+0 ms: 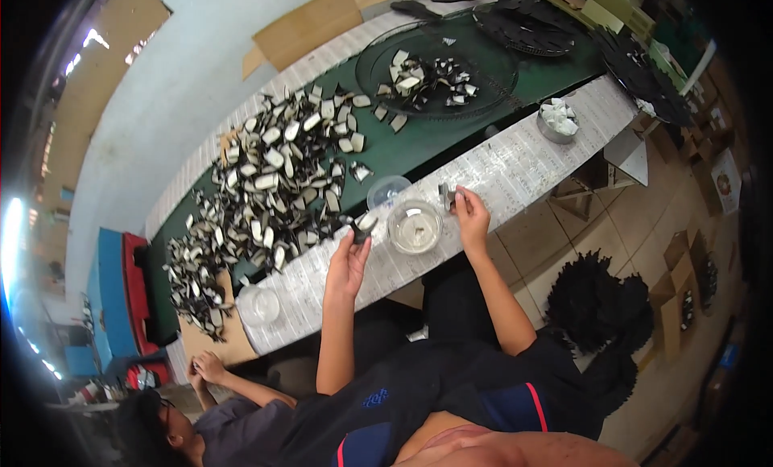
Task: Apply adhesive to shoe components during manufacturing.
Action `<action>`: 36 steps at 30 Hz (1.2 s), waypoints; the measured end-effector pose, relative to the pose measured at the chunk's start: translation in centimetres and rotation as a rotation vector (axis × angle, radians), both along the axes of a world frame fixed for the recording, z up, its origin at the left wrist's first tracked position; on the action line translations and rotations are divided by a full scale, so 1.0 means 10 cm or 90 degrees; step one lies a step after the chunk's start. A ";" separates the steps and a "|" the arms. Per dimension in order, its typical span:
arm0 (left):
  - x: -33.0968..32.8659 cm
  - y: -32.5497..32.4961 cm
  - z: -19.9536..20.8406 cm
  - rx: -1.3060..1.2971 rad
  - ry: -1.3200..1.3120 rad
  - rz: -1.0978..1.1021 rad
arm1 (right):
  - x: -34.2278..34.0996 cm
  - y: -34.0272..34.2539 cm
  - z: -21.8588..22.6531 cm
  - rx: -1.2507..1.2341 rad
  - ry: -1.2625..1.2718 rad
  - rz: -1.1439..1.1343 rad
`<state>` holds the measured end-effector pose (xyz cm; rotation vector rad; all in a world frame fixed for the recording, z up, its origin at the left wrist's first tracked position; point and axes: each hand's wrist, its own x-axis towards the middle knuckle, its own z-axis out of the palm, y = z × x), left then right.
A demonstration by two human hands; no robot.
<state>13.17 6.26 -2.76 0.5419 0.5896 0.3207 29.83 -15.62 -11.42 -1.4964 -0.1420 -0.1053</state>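
Observation:
Pinched in my left hand (349, 266) is a small black-and-white piece (366, 225), like those in the big heap (270, 177) beyond it. My right hand (471, 217) is closed on a small grey, shiny piece (444, 195), its kind too small to tell. Between the two hands stands a round transparent bowl (394, 240) with liquid and a small dark speck inside. Just behind the bowl, and close to it, is a shallower transparent dish (378, 195). The two held pieces are apart, both above the pale covered strip of the worktable.
On the green table (467, 145), a round glass sheet (507, 97) carries more pieces. A tin (557, 129) of white bits stands at right, a transparent cup (259, 304) at left. Large black discs (527, 24) lie far right. Co-workers' hands (207, 367) show at lower left and the top.

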 end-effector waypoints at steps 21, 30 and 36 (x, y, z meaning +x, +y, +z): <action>2.30 1.32 -0.43 1.461 0.381 -0.191 | -0.02 -0.05 0.13 -0.022 -0.094 -0.036; 2.16 1.68 -0.52 1.300 0.186 -0.055 | -0.08 -0.02 0.15 -0.041 -0.116 -0.038; 1.62 1.48 0.01 0.603 -0.030 -0.024 | -0.10 -0.02 0.13 -0.060 -0.115 -0.041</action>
